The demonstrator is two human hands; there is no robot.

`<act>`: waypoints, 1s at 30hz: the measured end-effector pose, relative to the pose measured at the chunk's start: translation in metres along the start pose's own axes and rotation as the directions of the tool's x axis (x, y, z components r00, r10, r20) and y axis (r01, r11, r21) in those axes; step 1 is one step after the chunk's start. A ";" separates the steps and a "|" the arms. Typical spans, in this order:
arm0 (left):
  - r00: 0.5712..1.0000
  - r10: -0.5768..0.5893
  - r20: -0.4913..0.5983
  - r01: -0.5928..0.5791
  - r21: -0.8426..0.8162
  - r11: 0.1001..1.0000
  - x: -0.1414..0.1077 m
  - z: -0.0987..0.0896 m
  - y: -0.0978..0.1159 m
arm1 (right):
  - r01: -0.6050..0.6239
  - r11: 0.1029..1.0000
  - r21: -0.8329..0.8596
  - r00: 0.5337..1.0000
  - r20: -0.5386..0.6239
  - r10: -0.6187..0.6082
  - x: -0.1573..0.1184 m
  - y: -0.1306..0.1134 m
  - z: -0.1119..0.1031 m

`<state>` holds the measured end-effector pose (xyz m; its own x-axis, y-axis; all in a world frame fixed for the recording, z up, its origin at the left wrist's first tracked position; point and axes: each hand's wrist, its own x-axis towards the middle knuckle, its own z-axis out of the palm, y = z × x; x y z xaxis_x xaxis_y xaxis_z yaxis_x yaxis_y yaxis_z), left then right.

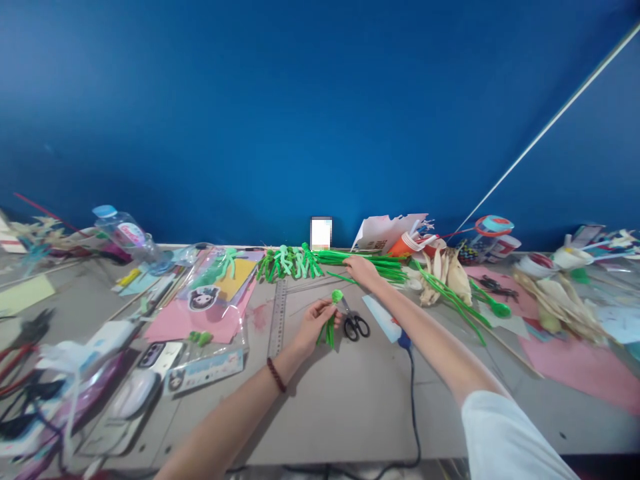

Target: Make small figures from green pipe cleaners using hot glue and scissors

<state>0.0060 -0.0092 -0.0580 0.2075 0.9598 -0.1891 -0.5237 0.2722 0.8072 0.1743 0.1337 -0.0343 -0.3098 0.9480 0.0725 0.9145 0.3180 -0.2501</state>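
Note:
My left hand (pixel 320 320) is closed around a small bunch of green pipe cleaners (pixel 330 332), with a lighter green rounded tip (pixel 337 295) standing above the fingers. At the back, my right hand (pixel 361 272) reaches into a long pile of green pipe cleaners (pixel 390 267), its fingers pinched on the strands; the exact strands gripped are hard to make out. Black-handled scissors (pixel 356 327) lie just right of my left hand. Shorter bent green pipe-cleaner pieces (pixel 290 261) sit in a row left of the pile.
A metal ruler (pixel 277 320) and a plastic bag (pixel 225 333) over coloured paper lie left. A blue-handled tool (pixel 404 340) trails a cable beneath my right forearm. Corn husks (pixel 440 277), an orange cup (pixel 400 245) and green stems (pixel 457 300) are right. A bottle (pixel 127 233) stands back left.

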 end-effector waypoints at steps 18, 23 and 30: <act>0.997 -0.063 -0.046 0.059 -0.075 0.995 0.005 -0.007 0.002 | -0.061 0.998 -0.014 0.994 -0.094 0.060 0.040 -0.014 -0.001; 0.998 -0.060 -0.029 0.058 -0.061 0.996 0.004 -0.006 0.002 | -0.087 0.995 -0.041 0.996 -0.033 0.085 0.044 -0.014 0.004; 0.998 -0.060 -0.023 0.058 -0.062 0.996 0.005 -0.006 0.002 | -0.130 0.989 -0.069 0.991 -0.031 0.128 0.045 -0.015 -0.005</act>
<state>0.0006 -0.0032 -0.0608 0.2196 0.9432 -0.2494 -0.5608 0.3312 0.7588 0.1478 0.1713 -0.0228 -0.1816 0.9809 0.0697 0.9629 0.1917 -0.1900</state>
